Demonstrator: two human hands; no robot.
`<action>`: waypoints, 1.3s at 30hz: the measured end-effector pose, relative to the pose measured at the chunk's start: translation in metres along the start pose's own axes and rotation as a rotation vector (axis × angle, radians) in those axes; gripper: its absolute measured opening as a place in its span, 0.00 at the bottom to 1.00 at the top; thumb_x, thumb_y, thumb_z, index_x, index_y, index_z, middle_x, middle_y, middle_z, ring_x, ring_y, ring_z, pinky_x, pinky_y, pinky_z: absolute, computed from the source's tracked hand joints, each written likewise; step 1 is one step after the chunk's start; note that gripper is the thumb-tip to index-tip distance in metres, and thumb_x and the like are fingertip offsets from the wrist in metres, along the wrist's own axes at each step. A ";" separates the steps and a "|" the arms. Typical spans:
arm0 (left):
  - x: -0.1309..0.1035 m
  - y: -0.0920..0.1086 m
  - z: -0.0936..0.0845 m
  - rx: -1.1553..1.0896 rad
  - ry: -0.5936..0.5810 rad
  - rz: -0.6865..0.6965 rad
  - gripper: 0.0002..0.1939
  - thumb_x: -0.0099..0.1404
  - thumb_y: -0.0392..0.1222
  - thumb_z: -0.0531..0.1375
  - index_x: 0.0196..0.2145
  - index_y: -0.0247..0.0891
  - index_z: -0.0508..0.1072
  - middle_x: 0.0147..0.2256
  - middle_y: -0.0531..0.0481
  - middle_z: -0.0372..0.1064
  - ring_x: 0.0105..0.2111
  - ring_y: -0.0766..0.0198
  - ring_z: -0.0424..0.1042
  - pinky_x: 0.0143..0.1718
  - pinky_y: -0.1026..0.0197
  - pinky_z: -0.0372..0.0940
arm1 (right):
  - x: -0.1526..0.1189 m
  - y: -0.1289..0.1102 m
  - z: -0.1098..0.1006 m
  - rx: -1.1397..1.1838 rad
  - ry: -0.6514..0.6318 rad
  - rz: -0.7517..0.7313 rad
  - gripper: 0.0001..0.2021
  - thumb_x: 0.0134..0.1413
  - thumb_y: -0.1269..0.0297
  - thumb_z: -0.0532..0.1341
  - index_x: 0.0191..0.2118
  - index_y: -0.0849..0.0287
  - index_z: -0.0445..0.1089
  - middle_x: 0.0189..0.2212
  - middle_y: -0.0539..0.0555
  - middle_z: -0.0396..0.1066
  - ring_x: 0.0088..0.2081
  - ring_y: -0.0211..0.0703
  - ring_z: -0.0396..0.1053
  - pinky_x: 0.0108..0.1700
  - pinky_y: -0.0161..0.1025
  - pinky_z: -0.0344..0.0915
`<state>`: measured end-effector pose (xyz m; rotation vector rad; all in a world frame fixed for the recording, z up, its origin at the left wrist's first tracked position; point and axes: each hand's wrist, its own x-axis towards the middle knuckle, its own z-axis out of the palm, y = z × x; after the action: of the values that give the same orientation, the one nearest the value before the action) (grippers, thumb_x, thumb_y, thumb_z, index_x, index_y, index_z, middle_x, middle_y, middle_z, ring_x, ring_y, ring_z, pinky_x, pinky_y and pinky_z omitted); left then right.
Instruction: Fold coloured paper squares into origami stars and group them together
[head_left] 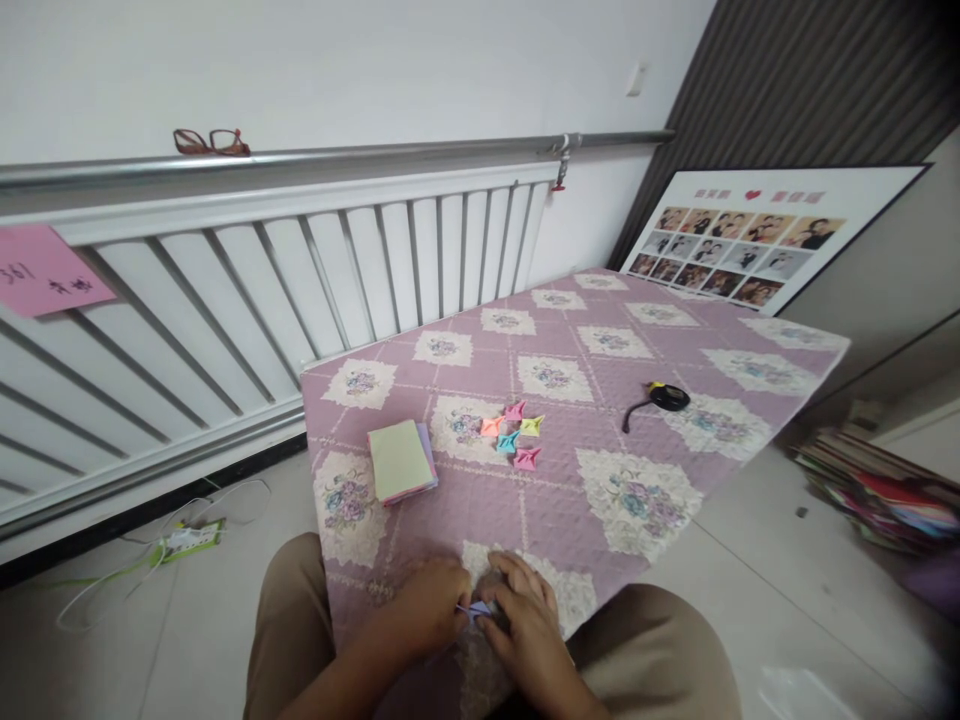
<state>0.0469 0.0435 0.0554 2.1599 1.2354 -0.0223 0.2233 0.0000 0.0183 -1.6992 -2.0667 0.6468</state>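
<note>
Close to the table's near edge, a small folded piece of light purple paper (480, 608) is pinched between my two hands. My left hand (433, 605) grips it from the left with curled fingers. My right hand (525, 610) closes on its right side, thumb and fingers around it. Parts of the paper are hidden by the fingers. Ahead of the hands sits a cluster of several small folded paper shapes: an orange one (492, 427), a blue one (508, 442), a yellow one (532, 426) and pink ones (526, 458). A stack of coloured paper (403, 462) lies to the left.
A patterned purple cloth covers the table (480, 375). On its right side lies a black tape measure-like object (667, 397) with a strap. A white radiator (360, 270) borders the left, with glasses (211, 142) on the pipe above. A photo board (742, 240) leans at the back right.
</note>
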 end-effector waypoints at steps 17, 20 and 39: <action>-0.018 0.020 -0.027 -0.680 0.179 -0.042 0.08 0.58 0.42 0.58 0.31 0.36 0.76 0.26 0.54 0.70 0.28 0.65 0.66 0.29 0.65 0.56 | 0.008 -0.030 -0.038 0.709 -0.034 0.209 0.12 0.49 0.54 0.58 0.25 0.56 0.64 0.20 0.45 0.60 0.25 0.39 0.58 0.30 0.35 0.56; -0.022 0.027 -0.030 -0.730 0.255 -0.083 0.07 0.57 0.40 0.57 0.27 0.36 0.73 0.24 0.55 0.67 0.26 0.66 0.64 0.28 0.65 0.56 | 0.007 -0.038 -0.044 0.750 -0.044 0.177 0.11 0.51 0.54 0.59 0.26 0.56 0.64 0.21 0.45 0.60 0.26 0.38 0.58 0.31 0.34 0.56; -0.022 0.025 -0.021 -1.232 0.406 -0.150 0.25 0.51 0.57 0.60 0.42 0.40 0.66 0.35 0.47 0.68 0.34 0.58 0.67 0.35 0.58 0.62 | 0.010 -0.063 -0.058 1.276 0.344 0.406 0.20 0.43 0.45 0.69 0.23 0.56 0.67 0.20 0.45 0.62 0.24 0.37 0.58 0.29 0.33 0.58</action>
<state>0.0478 0.0286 0.0921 1.0000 1.1336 0.9037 0.2040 0.0062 0.1021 -1.2329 -0.6734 1.2889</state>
